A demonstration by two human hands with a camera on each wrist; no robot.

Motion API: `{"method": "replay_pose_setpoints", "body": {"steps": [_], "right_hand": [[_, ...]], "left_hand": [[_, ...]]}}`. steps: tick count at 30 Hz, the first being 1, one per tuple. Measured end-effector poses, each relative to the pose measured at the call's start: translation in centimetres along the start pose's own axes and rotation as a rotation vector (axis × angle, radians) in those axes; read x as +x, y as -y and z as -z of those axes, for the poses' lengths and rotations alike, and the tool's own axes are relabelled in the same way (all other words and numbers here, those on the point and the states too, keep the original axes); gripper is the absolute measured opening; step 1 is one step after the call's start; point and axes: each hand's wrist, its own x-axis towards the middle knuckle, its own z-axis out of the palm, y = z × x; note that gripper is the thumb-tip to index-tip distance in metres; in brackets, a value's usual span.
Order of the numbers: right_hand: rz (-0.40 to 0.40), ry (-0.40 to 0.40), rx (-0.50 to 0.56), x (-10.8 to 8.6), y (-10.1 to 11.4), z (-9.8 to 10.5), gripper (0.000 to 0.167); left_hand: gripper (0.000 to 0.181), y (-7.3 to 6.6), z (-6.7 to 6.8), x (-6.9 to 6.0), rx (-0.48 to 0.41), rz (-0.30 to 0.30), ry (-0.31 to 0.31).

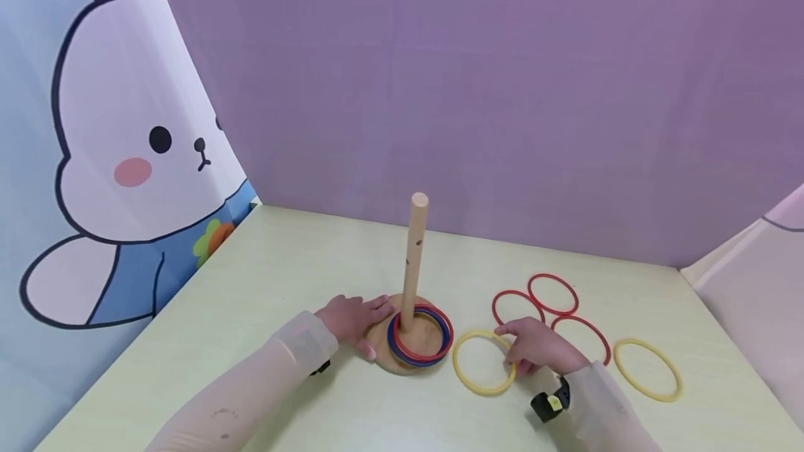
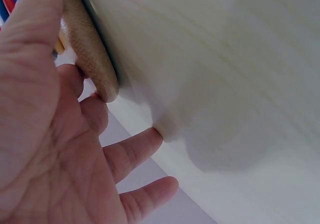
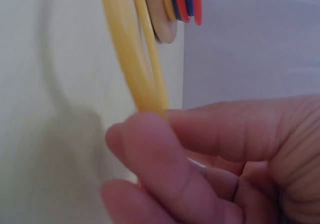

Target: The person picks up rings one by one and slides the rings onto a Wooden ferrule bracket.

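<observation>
A wooden post point(image 1: 414, 250) stands upright on a round wooden base point(image 1: 383, 361). Red, blue and yellow rings lie stacked on that base around the post, a red ring point(image 1: 451, 330) uppermost. My left hand point(image 1: 353, 319) rests at the base's left edge, fingers spread; in the left wrist view some fingers touch the rim of the base point(image 2: 92, 48) and the others reach past it toward the table. Just right of the base, my right hand point(image 1: 537, 347) pinches a yellow ring point(image 1: 486, 390) between thumb and fingers. The right wrist view shows this yellow ring point(image 3: 125, 48) raised off the table.
Beyond my right hand lie three red rings, the farthest red ring point(image 1: 553, 275) close to the others. Another yellow ring point(image 1: 678, 382) lies farther right on the pale table point(image 1: 314, 250). Purple cloth point(image 1: 471, 103) hangs behind, and rabbit-printed fabric point(image 1: 107, 124) borders the left side.
</observation>
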Motion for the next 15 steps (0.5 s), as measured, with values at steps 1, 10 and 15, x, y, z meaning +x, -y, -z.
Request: {"method": "replay_pose_setpoints", "body": {"steps": [1,10,15], "right_hand": [[0.018,0.009,0.008,-0.1,0.0,0.2,0.050],[0.170,0.079,0.064,-0.6,0.5,2.3,0.054],[0.213,0.108,0.087,-0.9,1.6,3.4,0.053]], "left_hand": [[0.093,0.0,0.0,0.0,0.003,0.001,0.000],[0.092,-0.2,0.2,-0.2,0.009,0.021,0.004],[0.091,-0.2,-0.2,0.0,-0.012,0.018,0.006]]}}
